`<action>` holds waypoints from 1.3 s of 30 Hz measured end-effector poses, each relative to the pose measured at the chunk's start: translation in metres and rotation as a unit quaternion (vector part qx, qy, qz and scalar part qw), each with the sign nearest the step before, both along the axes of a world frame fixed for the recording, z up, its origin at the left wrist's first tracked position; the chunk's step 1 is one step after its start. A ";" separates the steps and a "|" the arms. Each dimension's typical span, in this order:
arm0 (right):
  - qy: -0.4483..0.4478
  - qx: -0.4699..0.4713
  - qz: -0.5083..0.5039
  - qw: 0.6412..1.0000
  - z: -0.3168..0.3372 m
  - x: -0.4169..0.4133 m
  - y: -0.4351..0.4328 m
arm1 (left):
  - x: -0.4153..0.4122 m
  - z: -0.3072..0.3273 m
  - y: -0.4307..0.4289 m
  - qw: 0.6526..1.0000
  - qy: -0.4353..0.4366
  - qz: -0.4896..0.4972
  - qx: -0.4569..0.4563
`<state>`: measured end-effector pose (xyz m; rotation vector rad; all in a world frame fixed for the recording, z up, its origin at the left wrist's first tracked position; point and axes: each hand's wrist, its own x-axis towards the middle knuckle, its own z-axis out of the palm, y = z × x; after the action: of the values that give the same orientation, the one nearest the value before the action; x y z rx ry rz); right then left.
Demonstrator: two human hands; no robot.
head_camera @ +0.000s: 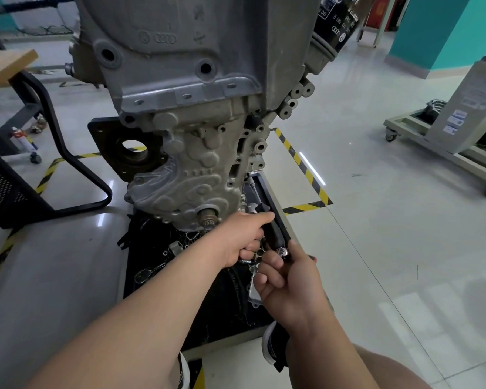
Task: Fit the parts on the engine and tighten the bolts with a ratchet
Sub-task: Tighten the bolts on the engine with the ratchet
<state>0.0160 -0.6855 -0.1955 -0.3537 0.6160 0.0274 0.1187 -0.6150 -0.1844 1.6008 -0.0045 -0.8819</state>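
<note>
Engine (197,153) low over cluttered tray (230,341)

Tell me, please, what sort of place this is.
Probably an automotive training workshop: a bare engine stands upright, yellow-black hazard tape marks the tiled floor, and a wheeled rig sits nearby.

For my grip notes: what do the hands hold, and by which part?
Both hold the ratchet: the left hand grips the black handle near the head, the right hand pinches its chrome-capped end.
</note>
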 end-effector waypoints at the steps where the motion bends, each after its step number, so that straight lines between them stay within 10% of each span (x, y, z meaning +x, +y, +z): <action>1: -0.009 0.034 0.003 0.999 0.000 0.000 0.000 | 0.000 0.000 0.000 1.000 -0.003 -0.005 0.003; 16: -0.022 0.102 0.016 0.994 -0.001 0.001 0.003 | 0.001 -0.003 0.000 0.999 -0.034 -0.019 0.016; 23: 0.032 -0.158 0.021 0.987 -0.007 0.003 0.003 | -0.003 -0.003 -0.002 0.999 -0.043 -0.002 0.021; 31: 0.058 -0.449 0.029 0.891 -0.008 0.002 0.002 | -0.004 0.001 -0.003 0.999 -0.047 0.008 0.021; 39: 0.021 -0.735 0.093 0.671 -0.006 -0.008 0.006 | -0.004 0.001 -0.001 0.998 -0.057 0.012 0.029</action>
<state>0.0084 -0.6793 -0.2019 -2.0194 0.5231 -0.2945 0.1149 -0.6164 -0.1834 1.6999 -0.0403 -0.7778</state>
